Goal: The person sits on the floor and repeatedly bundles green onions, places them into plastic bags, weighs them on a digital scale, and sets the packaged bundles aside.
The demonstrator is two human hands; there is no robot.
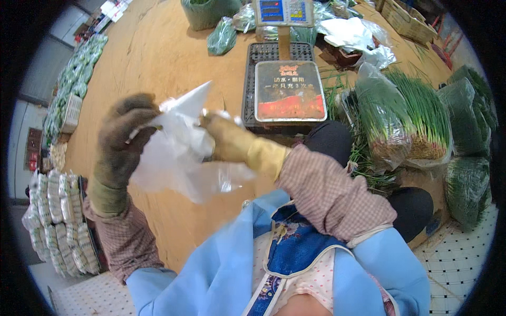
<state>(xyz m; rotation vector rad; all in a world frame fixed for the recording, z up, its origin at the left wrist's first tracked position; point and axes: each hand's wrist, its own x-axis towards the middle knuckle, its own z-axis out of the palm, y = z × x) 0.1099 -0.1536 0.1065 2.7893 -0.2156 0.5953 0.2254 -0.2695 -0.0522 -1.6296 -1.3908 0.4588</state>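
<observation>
A thin, whitish see-through plastic bag [179, 152] hangs crumpled between my hands, above the tan board surface. My left hand [124, 131], in a dark, soiled work glove, has its fingers curled on the bag's left edge. From the right, my right hand [226, 138] in a yellowish glove grips the bag's upper part; its fingertips are partly hidden by the plastic. Motion blurs both gloves a little. Beyond my right hand stands a platform scale [290, 92] with a display on a post, and nothing lies on its plate.
Bagged bundles of green onions [416, 116] stand at the right, with loose green stalks beside the scale. A white plastic heap [348, 37] and a woven basket [406, 21] sit at the far right. Stacked white-wrapped packs [60, 221] are at the left; a green tub [208, 13] stands far off.
</observation>
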